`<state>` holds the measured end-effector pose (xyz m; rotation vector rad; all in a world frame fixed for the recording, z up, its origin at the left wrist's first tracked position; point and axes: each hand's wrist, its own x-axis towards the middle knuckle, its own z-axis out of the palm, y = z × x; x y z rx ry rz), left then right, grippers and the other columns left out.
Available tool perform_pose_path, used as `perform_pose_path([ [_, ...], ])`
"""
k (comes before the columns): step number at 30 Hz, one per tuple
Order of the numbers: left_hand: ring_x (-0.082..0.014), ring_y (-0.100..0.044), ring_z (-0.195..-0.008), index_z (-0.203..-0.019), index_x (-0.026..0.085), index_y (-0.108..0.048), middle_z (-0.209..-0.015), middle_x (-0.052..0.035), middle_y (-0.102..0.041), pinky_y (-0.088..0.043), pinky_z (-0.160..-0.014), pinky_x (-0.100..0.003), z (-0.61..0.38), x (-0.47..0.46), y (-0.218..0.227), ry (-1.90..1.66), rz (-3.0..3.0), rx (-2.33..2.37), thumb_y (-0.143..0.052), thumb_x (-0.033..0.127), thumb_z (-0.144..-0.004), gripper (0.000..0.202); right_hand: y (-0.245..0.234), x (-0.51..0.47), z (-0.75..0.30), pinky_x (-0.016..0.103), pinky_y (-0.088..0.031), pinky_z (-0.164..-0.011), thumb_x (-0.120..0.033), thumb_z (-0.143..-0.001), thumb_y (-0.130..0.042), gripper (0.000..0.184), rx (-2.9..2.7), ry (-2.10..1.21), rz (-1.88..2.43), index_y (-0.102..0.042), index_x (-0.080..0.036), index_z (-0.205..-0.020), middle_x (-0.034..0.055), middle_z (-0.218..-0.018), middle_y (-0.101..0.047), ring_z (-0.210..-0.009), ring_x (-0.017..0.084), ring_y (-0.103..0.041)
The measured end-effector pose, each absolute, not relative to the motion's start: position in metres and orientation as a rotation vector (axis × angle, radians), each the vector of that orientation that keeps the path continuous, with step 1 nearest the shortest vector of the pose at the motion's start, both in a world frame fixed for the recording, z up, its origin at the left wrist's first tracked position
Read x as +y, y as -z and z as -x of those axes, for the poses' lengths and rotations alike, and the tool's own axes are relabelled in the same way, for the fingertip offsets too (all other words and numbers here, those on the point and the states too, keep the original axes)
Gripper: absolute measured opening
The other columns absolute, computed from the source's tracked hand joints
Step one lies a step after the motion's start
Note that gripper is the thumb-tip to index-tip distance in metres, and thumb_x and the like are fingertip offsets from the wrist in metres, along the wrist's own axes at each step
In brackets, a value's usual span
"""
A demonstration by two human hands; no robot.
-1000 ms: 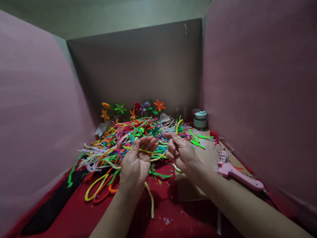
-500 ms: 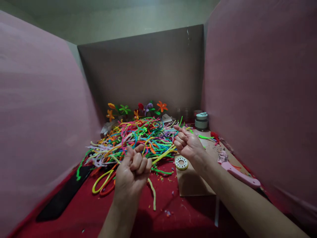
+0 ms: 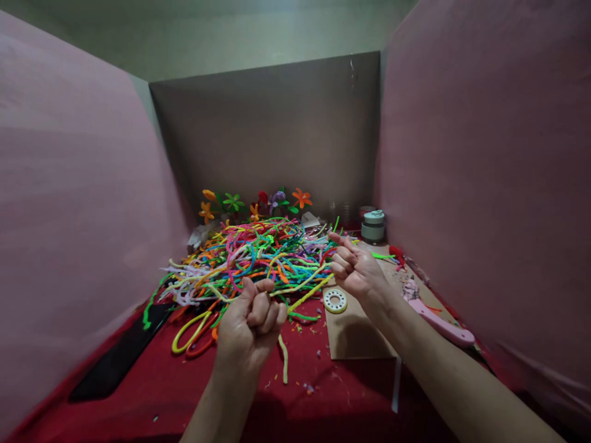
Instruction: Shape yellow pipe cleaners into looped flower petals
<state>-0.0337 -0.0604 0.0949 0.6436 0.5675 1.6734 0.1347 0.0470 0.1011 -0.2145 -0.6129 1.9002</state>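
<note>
My left hand [image 3: 253, 323] is closed in front of the pile, fingers curled and thumb raised against the index finger. To the right and a little farther away, my right hand [image 3: 357, 266] is also closed, its index finger stretched forward. A yellow pipe cleaner [image 3: 310, 294] runs taut between the two hands, its ends hidden in my fingers. A paler yellow strand [image 3: 300, 284] lies above it; I cannot tell whether my hands hold that too. Behind is a tangled heap of multicoloured pipe cleaners [image 3: 249, 252].
A round white tape spool [image 3: 335, 301] sits on a cardboard sheet [image 3: 360, 338] beneath my right hand. Pink-handled pliers [image 3: 443, 323] lie at right, a lidded jar [image 3: 373, 226] behind. Pipe-cleaner flowers [image 3: 302, 198] stand at the back. A black flat object [image 3: 120, 357] lies left.
The two yellow strands between my hands, close together before, now spread apart. My hands have shifted slightly to the right, and the view has moved a little.
</note>
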Motion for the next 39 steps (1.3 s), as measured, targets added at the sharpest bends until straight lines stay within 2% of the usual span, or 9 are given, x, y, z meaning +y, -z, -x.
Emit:
perform_pose_path([
  [5,-0.0036,-0.009,-0.035,-0.082,0.008,-0.064,-0.039,0.0113,-0.015,-0.021,-0.036,-0.018,0.038,-0.055,-0.106,-1.679,-0.749,0.611,-0.047,0.036,-0.086,0.033,-0.097,0.051,-0.132,0.019,-0.015,-0.036,-0.037,-0.091,-0.035,0.029,-0.782,-1.883,0.215,-0.057,-0.018,-0.097,-0.0096,-0.042,-0.016,-0.039,0.009,-0.008],
  [10,-0.0040,-0.033,-0.041,-0.085,0.012,-0.061,-0.052,0.0056,-0.040,-0.030,-0.040,-0.017,0.036,-0.047,-0.128,-1.721,-0.791,0.724,-0.063,0.028,-0.075,0.018,-0.092,0.042,-0.123,0.018,-0.013,-0.036,-0.048,-0.087,-0.038,0.040,-0.971,-1.931,0.288,-0.047,-0.025,-0.119,-0.0106,-0.042,-0.021,-0.038,0.008,-0.008],
  [13,-0.0040,-0.038,-0.045,-0.081,0.013,-0.061,-0.060,0.0030,-0.047,-0.034,-0.042,-0.017,0.031,-0.041,-0.135,-1.687,-0.906,0.810,-0.065,0.025,-0.072,0.016,-0.090,0.034,-0.117,0.018,-0.012,-0.036,-0.049,-0.086,-0.041,0.045,-1.073,-1.938,0.308,-0.044,-0.024,-0.124,-0.0112,-0.041,-0.024,-0.037,0.007,-0.009],
  [17,-0.0027,-0.033,-0.042,-0.085,0.013,-0.062,-0.058,0.0040,-0.045,-0.026,-0.039,-0.016,0.026,-0.034,-0.138,-1.530,-1.161,0.855,-0.060,0.031,-0.076,0.020,-0.086,0.027,-0.110,0.019,-0.013,-0.036,-0.044,-0.082,-0.052,0.042,-1.162,-1.880,0.326,-0.052,-0.017,-0.113,-0.0108,-0.042,-0.032,-0.036,0.005,-0.015],
  [20,-0.0036,-0.030,-0.041,-0.084,0.015,-0.063,-0.052,0.0059,-0.041,-0.022,-0.039,-0.018,0.022,-0.028,-0.139,-1.413,-1.405,1.044,-0.059,0.032,-0.076,0.019,-0.086,0.022,-0.107,0.019,-0.011,-0.036,-0.042,-0.076,-0.058,0.030,-1.229,-1.835,0.414,-0.055,-0.015,-0.088,-0.0105,-0.044,-0.032,-0.036,0.004,-0.017],
  [24,-0.0099,-0.046,-0.055,-0.072,0.016,-0.063,-0.061,0.0014,-0.053,-0.034,-0.052,-0.022,0.015,-0.020,-0.138,-1.277,-1.859,1.373,-0.062,0.026,-0.071,0.010,-0.091,0.013,-0.102,0.020,-0.012,-0.036,-0.040,-0.074,-0.056,0.031,-1.358,-1.731,0.528,-0.040,-0.018,-0.059,-0.0103,-0.041,-0.026,-0.036,0.004,-0.017],
  [30,-0.0108,-0.043,-0.059,-0.061,0.018,-0.050,-0.061,0.0025,-0.048,-0.032,-0.057,-0.023,0.011,-0.019,-0.132,-1.291,-2.146,1.590,-0.052,0.020,-0.077,0.016,-0.093,0.009,-0.099,0.020,-0.017,-0.041,-0.029,-0.071,-0.053,0.019,-1.447,-1.602,0.520,-0.044,-0.016,-0.060,-0.0081,-0.047,-0.032,-0.042,0.004,-0.023],
  [33,-0.0091,-0.040,-0.055,-0.065,0.017,-0.049,-0.059,0.0038,-0.046,-0.030,-0.053,-0.022,0.013,-0.020,-0.129,-1.420,-1.926,1.557,-0.049,0.021,-0.079,0.015,-0.090,0.009,-0.101,0.020,-0.018,-0.042,-0.034,-0.074,-0.055,0.019,-1.356,-1.653,0.419,-0.049,-0.016,-0.069,-0.0083,-0.049,-0.034,-0.042,0.004,-0.024],
  [39,-0.0023,-0.027,-0.039,-0.067,0.016,-0.046,-0.051,0.0082,-0.038,-0.023,-0.040,-0.017,0.008,-0.017,-0.116,-1.584,-1.166,1.055,-0.061,0.028,-0.073,0.020,-0.082,-0.001,-0.095,0.019,-0.017,-0.036,-0.038,-0.072,-0.061,0.031,-1.190,-1.613,0.480,-0.042,-0.018,-0.059,-0.0108,-0.041,-0.028,-0.035,0.003,-0.020],
])
